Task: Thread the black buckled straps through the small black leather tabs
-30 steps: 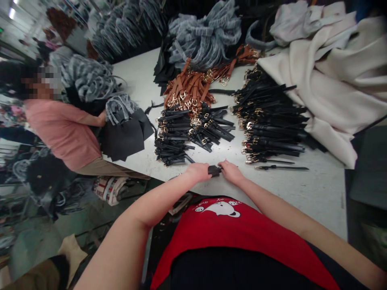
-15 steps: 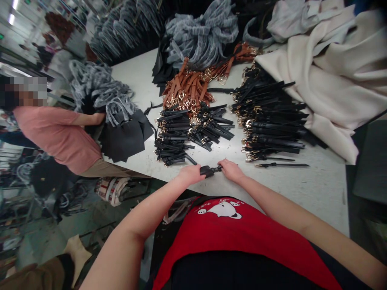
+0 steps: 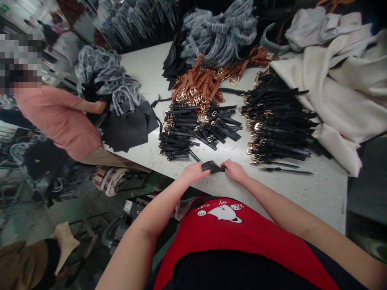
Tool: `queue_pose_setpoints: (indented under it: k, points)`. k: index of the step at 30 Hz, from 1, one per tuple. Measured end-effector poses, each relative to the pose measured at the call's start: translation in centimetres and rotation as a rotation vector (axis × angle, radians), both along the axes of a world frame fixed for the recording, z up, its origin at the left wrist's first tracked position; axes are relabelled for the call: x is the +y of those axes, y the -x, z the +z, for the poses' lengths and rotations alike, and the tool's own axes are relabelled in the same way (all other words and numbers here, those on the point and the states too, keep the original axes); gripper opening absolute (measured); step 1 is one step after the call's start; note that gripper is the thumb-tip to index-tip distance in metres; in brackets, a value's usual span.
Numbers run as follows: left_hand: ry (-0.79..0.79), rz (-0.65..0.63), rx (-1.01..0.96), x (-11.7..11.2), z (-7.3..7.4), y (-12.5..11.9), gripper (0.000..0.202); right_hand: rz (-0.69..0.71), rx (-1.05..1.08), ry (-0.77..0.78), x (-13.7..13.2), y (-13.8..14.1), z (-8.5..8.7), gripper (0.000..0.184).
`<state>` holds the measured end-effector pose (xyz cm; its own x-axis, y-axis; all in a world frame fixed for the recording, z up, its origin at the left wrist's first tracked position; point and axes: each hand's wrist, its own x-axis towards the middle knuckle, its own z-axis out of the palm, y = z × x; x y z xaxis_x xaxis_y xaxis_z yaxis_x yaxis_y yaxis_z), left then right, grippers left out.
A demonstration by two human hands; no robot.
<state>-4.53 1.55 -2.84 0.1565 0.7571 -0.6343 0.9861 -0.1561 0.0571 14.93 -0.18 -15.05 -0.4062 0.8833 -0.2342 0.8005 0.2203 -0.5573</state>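
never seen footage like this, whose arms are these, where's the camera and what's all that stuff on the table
There is no machine here: the camera sits on a person's head and looks down, so the two bare arms coming up from the bottom are the wearer's own. The left hand and the right hand both pinch one small black strap by the near edge of the white table. Behind it lie piles of black straps with gold buckles, brown straps, grey wrapped handles and cream cloth. The person in a pink shirt is a co-worker.
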Motion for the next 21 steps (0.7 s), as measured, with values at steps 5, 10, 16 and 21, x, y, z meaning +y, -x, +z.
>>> queue_pose_setpoints:
  k: [5,10,16,21]
  points:
    - [-0.019,0.061,-0.010,-0.4,0.2,0.4,0.054,-0.020,-0.035,0.038,-0.3,0.1,0.5,0.029]
    - [-0.054,0.127,0.020,-3.3,1.4,4.3,0.052,0.100,0.039,-0.024,-0.5,0.1,1.2,0.033]
    - [-0.003,0.135,0.008,-6.5,1.9,4.8,0.048,0.279,-0.008,-0.007,1.2,0.8,0.9,0.021]
    - [0.022,0.194,-0.012,-7.9,2.3,4.8,0.046,0.268,0.010,0.034,1.7,0.9,0.3,0.014]
